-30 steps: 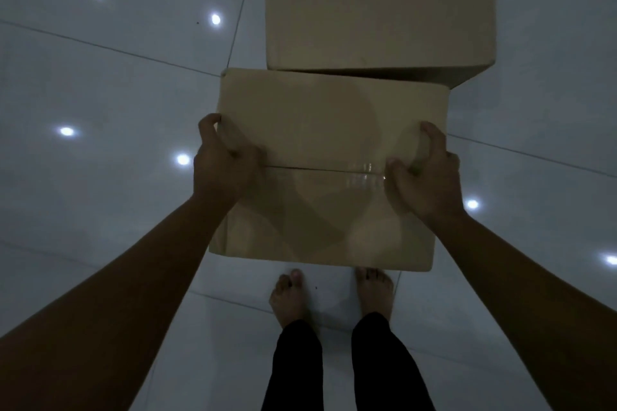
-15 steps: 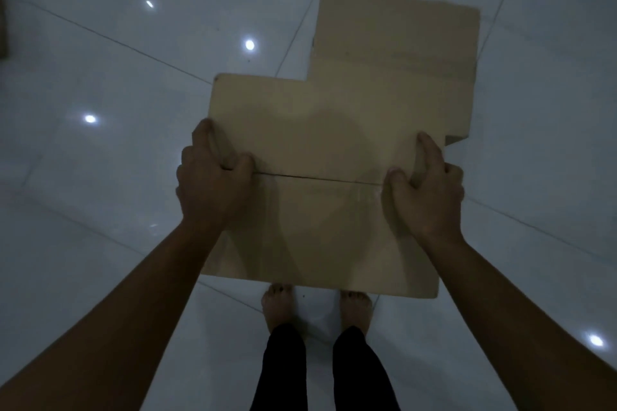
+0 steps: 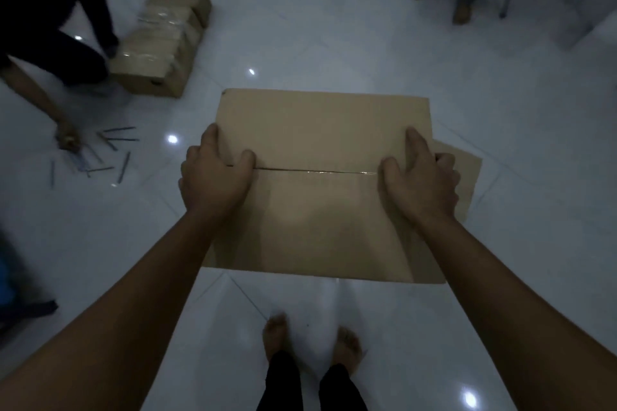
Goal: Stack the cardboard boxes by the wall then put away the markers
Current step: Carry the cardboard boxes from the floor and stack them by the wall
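Gripping the flat brown cardboard box [image 3: 320, 183] at frame centre, left hand [image 3: 213, 177] and right hand [image 3: 422, 180] curl over its side edges, thumbs beside the taped seam | second box [image 3: 467, 177] peeks out beneath, right | taped boxes [image 3: 163, 43] upper left | thin markers [image 3: 110, 153] scattered on glossy tile floor [image 3: 334, 43], left, another person's hand [image 3: 68, 140] touching them

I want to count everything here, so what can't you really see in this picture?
Head view only:
- The second box: mostly hidden beneath the held cardboard box.
- The markers on the floor: too small and blurred to count.
- The other person's hand near them: motion-blurred.
- Fingers of the left hand and right hand: partly hidden round the box's sides.
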